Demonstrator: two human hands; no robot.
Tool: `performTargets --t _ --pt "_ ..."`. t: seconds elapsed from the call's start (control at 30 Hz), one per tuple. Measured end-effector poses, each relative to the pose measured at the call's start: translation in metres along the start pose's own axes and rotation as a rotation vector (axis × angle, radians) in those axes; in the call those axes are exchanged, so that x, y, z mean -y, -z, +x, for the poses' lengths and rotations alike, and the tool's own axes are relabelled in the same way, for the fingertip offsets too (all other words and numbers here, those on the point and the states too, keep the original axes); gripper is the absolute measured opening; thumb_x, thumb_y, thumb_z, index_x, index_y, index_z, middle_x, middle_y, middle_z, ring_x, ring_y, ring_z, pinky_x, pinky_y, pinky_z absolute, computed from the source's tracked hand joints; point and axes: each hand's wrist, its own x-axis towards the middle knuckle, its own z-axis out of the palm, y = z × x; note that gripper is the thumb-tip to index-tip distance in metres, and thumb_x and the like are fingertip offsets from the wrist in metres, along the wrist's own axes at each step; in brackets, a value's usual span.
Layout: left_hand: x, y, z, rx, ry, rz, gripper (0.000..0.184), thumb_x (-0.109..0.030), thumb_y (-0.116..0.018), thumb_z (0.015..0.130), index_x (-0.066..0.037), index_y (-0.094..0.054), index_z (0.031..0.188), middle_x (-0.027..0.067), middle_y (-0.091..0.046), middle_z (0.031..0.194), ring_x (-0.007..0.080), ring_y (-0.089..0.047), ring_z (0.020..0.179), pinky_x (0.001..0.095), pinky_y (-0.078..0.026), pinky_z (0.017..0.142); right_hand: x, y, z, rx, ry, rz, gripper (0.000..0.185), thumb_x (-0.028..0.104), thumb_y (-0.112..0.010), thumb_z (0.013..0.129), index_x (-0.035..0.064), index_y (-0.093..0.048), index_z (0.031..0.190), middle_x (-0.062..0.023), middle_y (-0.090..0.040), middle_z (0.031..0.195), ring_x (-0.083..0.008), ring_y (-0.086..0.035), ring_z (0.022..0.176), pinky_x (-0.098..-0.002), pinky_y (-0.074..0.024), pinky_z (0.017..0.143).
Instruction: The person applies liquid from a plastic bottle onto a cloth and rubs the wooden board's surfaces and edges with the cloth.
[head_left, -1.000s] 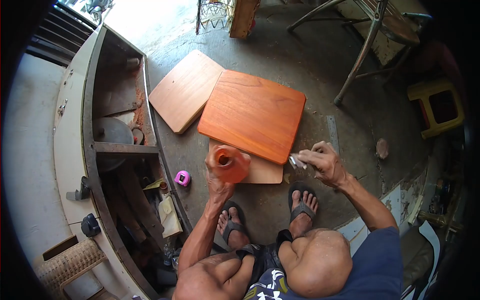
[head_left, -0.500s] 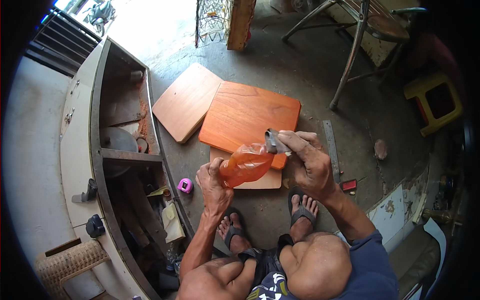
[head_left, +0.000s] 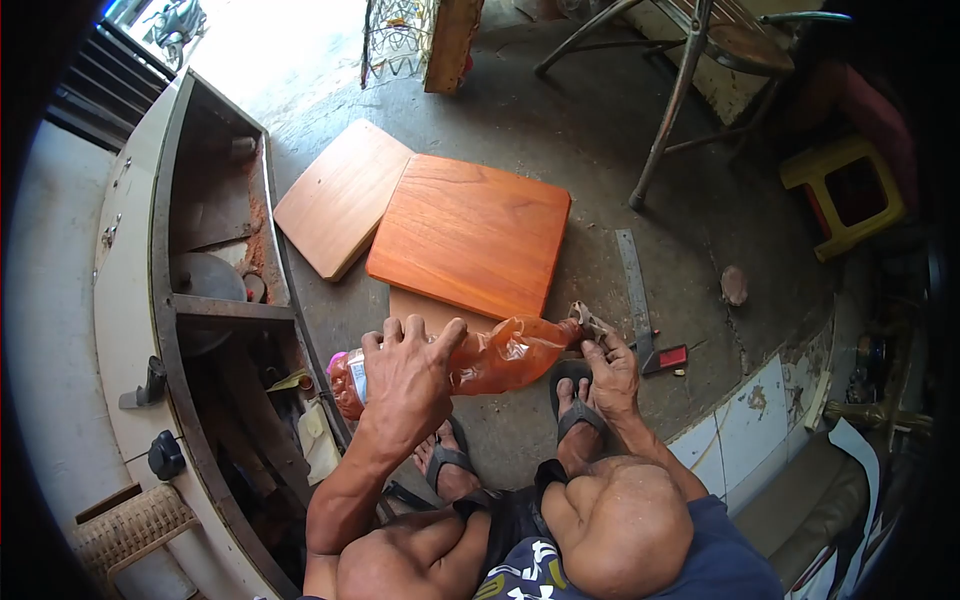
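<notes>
My left hand (head_left: 405,380) is wrapped over a crumpled clear plastic bottle (head_left: 510,355) with orange-red colour inside, lying nearly level above the floor. The bottle's neck points right. At that neck, my right hand (head_left: 608,370) pinches a small crumpled greyish piece (head_left: 588,322), too small to identify. Beyond the bottle lies an orange-stained wooden board (head_left: 470,235). It rests partly over a paler board (head_left: 345,195) and another pale board (head_left: 425,308), which the bottle partly hides.
An open cabinet (head_left: 235,310) runs along the left. A metal ruler (head_left: 632,280) and a red-ended tool (head_left: 668,357) lie on the floor at right. Farther off are a metal-legged chair (head_left: 672,115) and a yellow stool (head_left: 830,180). A pink tape measure (head_left: 337,362) shows behind the bottle.
The bottle has turned from pointing up to lying nearly sideways, its neck to the right. My left hand has moved onto its body, and my right hand has lowered to the neck.
</notes>
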Motion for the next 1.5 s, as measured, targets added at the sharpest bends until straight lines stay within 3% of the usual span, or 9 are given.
performTargets --t 0.2,0.4,0.5,0.57,0.63,0.7,1.17,1.37,1.5 --pt "0.012 -0.034 0.005 -0.087 0.017 -0.081 0.058 -0.003 -0.070 0.071 -0.020 -0.059 0.125 0.0159 -0.058 0.102 0.0360 -0.055 0.101 0.0480 -0.041 0.086 0.026 0.003 0.013 -0.012 0.114 -0.126 0.034 0.002 -0.052 0.099 0.0001 -0.059 0.133 -0.0091 -0.068 0.121 -0.0139 -0.064 0.106 -0.0276 -0.0496 0.094" --pt "0.014 -0.088 0.016 -0.237 -0.016 -0.406 0.061 0.002 -0.068 0.075 -0.009 -0.051 0.132 0.0190 -0.058 0.108 0.0408 -0.056 0.102 0.0504 -0.045 0.088 0.102 -0.006 0.023 0.026 0.766 -0.574 0.032 -0.001 -0.063 0.091 0.0044 -0.067 0.122 -0.0150 -0.068 0.104 -0.0255 -0.069 0.086 -0.0353 -0.0560 0.078" --pt "0.004 -0.099 0.026 -0.274 -0.014 -0.780 0.060 -0.002 -0.075 0.076 -0.005 -0.050 0.131 0.0200 -0.058 0.115 0.0397 -0.057 0.107 0.0463 -0.047 0.093 0.113 -0.008 0.030 0.121 0.724 -0.329 0.032 0.000 -0.062 0.092 0.0045 -0.066 0.124 -0.0159 -0.068 0.107 -0.0225 -0.069 0.088 -0.0354 -0.0564 0.076" --pt "0.015 -0.121 0.034 -0.200 -0.050 -0.833 0.079 -0.015 -0.087 0.075 -0.005 -0.040 0.138 0.0136 -0.055 0.127 0.0234 -0.058 0.120 0.0376 -0.050 0.099 0.096 -0.006 0.038 0.145 0.470 -0.116 0.033 0.000 -0.061 0.093 0.0027 -0.064 0.126 -0.0137 -0.069 0.113 -0.0188 -0.068 0.095 -0.0346 -0.0562 0.083" --pt "0.011 -0.125 0.035 -0.260 0.035 -0.765 0.083 -0.014 -0.088 0.073 -0.006 -0.039 0.138 0.0134 -0.055 0.129 0.0232 -0.059 0.116 0.0378 -0.050 0.097 0.068 -0.001 0.064 0.348 0.026 0.859 0.035 0.000 -0.058 0.093 0.0000 -0.062 0.128 -0.0106 -0.068 0.119 -0.0157 -0.066 0.104 -0.0333 -0.0538 0.093" --pt "0.011 -0.128 0.032 -0.280 -0.021 -0.788 0.069 -0.010 -0.078 0.080 -0.004 -0.039 0.136 0.0180 -0.055 0.126 0.0332 -0.060 0.112 0.0414 -0.050 0.093 0.012 0.018 0.101 0.236 -0.005 0.964 0.035 0.002 -0.055 0.094 0.0001 -0.061 0.129 -0.0082 -0.068 0.119 -0.0153 -0.065 0.107 -0.0315 -0.0524 0.095" --pt "0.047 -0.159 0.038 -0.201 -0.097 -0.557 0.043 -0.017 -0.081 0.081 -0.005 -0.058 0.115 0.0134 -0.058 0.121 0.0298 -0.055 0.121 0.0426 -0.037 0.109 -0.188 -0.008 0.284 -0.436 0.344 0.285 0.028 0.001 -0.056 0.091 -0.0002 -0.063 0.118 -0.0057 -0.067 0.115 -0.0147 -0.060 0.107 -0.0293 -0.0424 0.100" --pt "0.056 -0.168 0.040 -0.190 -0.103 -0.521 0.046 -0.019 -0.079 0.083 -0.006 -0.059 0.122 0.0133 -0.058 0.123 0.0309 -0.056 0.118 0.0435 -0.040 0.106 -0.133 -0.023 0.053 -0.082 -0.079 -0.072 0.026 -0.005 -0.051 0.091 0.0021 -0.063 0.113 -0.0045 -0.069 0.106 -0.0142 -0.062 0.103 -0.0307 -0.0466 0.097" --pt "0.066 -0.172 0.035 -0.150 -0.167 -0.409 0.048 -0.022 -0.080 0.083 -0.006 -0.059 0.123 0.0131 -0.058 0.124 0.0309 -0.054 0.120 0.0442 -0.039 0.107 -0.130 -0.006 0.076 -0.266 0.012 0.243 0.029 -0.007 -0.051 0.091 0.0037 -0.064 0.115 -0.0031 -0.068 0.105 -0.0123 -0.062 0.098 -0.0278 -0.0472 0.089"
